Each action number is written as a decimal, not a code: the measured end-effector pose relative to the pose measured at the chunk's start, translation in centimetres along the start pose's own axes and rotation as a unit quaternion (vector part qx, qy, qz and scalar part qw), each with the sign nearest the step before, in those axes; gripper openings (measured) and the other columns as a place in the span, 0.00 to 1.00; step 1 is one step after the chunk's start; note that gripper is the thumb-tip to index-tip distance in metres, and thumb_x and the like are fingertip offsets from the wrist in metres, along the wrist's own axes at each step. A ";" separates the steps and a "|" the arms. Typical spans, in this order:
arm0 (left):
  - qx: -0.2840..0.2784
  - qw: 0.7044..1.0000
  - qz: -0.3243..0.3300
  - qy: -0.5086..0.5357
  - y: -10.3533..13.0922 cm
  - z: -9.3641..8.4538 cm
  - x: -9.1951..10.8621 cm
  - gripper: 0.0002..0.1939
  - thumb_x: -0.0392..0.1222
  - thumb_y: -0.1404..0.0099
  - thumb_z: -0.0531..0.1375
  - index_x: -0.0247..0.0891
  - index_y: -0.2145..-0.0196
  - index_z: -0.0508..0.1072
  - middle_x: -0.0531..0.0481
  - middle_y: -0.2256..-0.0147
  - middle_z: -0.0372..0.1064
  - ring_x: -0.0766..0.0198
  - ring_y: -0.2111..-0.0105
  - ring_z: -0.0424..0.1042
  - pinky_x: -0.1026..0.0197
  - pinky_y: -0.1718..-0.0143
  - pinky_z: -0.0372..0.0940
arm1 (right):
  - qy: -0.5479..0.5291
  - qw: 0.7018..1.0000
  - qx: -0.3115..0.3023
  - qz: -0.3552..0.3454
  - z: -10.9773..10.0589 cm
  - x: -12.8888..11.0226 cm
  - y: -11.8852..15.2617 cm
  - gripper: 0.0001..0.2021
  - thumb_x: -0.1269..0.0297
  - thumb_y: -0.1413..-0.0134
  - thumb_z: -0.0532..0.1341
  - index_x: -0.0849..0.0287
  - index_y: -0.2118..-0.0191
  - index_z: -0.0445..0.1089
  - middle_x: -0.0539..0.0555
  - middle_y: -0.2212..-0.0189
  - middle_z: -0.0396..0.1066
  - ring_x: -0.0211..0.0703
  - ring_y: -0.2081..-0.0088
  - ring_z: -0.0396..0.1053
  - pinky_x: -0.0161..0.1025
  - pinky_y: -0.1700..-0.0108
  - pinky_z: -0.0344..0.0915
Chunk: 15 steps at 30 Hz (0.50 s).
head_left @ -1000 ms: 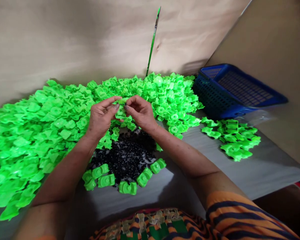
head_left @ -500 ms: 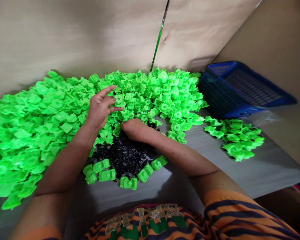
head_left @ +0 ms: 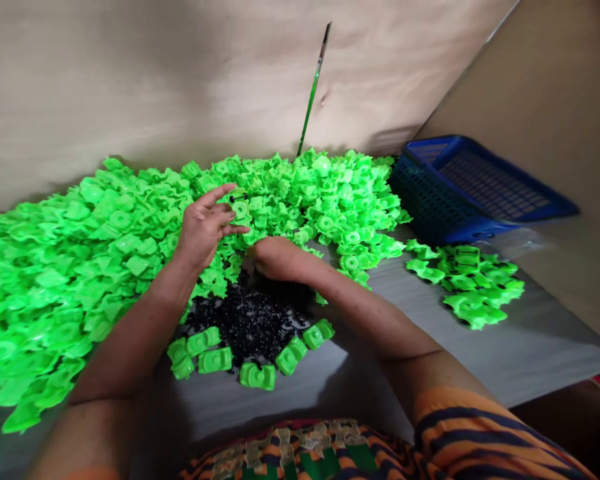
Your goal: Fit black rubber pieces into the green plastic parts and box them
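Between the thumb and fingers of my left hand (head_left: 204,227) is a green toy car body (head_left: 241,212), with a black wheel axle (head_left: 239,197) across its upper end. My right hand (head_left: 279,259) is closed with its fingers curled down, at the far edge of a pile of small black axles (head_left: 253,317). What those fingers hold, if anything, is hidden. Several green car bodies (head_left: 257,375) lie roof up in a curve along the near side of the black pile.
A large heap of green car bodies (head_left: 95,267) spreads along the wooden wall (head_left: 180,73). On the right, a smaller group of green cars (head_left: 473,287), some with black wheels, lies before a blue plastic basket (head_left: 440,207). A thin green-and-black rod (head_left: 313,93) rises behind the heap.
The view has tilted slightly, so the scene sits a little lower. My left hand still holds the car body. My right hand has shifted slightly right, still closed at the black pile.
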State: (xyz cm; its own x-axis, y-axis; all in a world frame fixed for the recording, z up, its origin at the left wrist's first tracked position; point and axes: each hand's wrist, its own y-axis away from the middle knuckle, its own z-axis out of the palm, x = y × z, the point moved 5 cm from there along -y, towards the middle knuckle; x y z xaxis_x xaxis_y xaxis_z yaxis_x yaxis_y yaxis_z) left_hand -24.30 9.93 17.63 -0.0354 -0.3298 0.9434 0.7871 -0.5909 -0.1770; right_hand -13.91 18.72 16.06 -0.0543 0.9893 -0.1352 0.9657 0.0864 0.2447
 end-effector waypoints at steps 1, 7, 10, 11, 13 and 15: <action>0.000 1.000 0.000 0.000 0.0 0.0 0.0 0.23 0.33 0.50 0.68 0.39 0.53 0.82 0.63 0.79 0.53 0.71 0.77 0.59 0.58 0.67 0.80 | -0.034 0.999 0.033 -0.003 -0.6 0.6 0.3 0.12 0.76 0.37 0.58 0.64 0.58 0.81 0.61 0.61 0.82 0.45 0.60 0.76 0.37 0.61 0.60; -0.010 1.000 -0.010 0.008 0.2 0.2 -0.4 0.24 0.35 0.50 0.68 0.40 0.53 0.82 0.61 0.78 0.58 0.71 0.77 0.63 0.59 0.68 0.80 | -0.399 0.880 0.251 -0.052 -3.1 4.2 1.4 0.07 0.74 0.45 0.61 0.59 0.73 0.68 0.44 0.80 0.62 0.32 0.76 0.57 0.34 0.69 0.54; -0.019 1.000 -0.006 0.004 0.3 0.3 -0.5 0.24 0.36 0.49 0.68 0.40 0.52 0.82 0.60 0.77 0.61 0.68 0.75 0.68 0.58 0.68 0.80 | -0.489 0.817 0.302 -0.048 -3.1 4.6 1.2 0.08 0.72 0.45 0.62 0.58 0.74 0.66 0.43 0.81 0.59 0.32 0.76 0.54 0.34 0.70 0.54; -0.025 1.000 -0.002 0.000 0.3 0.3 -0.5 0.24 0.37 0.49 0.69 0.40 0.52 0.82 0.59 0.77 0.62 0.67 0.75 0.69 0.58 0.67 0.80 | -0.501 0.806 0.313 -0.043 -3.1 4.6 1.1 0.08 0.72 0.45 0.62 0.58 0.74 0.66 0.43 0.80 0.59 0.31 0.76 0.54 0.34 0.70 0.54; -0.033 0.999 0.003 -0.008 0.4 0.3 -0.5 0.24 0.37 0.47 0.69 0.39 0.51 0.81 0.58 0.76 0.65 0.66 0.73 0.71 0.58 0.67 0.80 | -0.507 0.793 0.337 -0.029 -3.1 4.4 1.1 0.08 0.72 0.45 0.62 0.58 0.74 0.66 0.43 0.80 0.60 0.32 0.75 0.54 0.34 0.70 0.54; -0.039 0.999 0.002 -0.011 0.4 0.3 -0.5 0.24 0.37 0.47 0.69 0.39 0.50 0.81 0.58 0.76 0.65 0.66 0.73 0.72 0.58 0.66 0.80 | -0.500 0.789 0.356 -0.021 -3.1 4.2 1.1 0.08 0.72 0.46 0.62 0.59 0.74 0.66 0.44 0.79 0.61 0.32 0.74 0.55 0.34 0.69 0.54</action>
State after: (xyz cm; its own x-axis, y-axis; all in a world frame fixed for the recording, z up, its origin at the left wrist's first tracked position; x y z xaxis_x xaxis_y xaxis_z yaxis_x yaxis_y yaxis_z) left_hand -23.76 10.11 17.19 -0.0179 -0.3173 0.9482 0.7373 -0.6447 -0.2018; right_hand -13.89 23.31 18.73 -0.2069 0.3683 -0.9064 0.8852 -0.3241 -0.3338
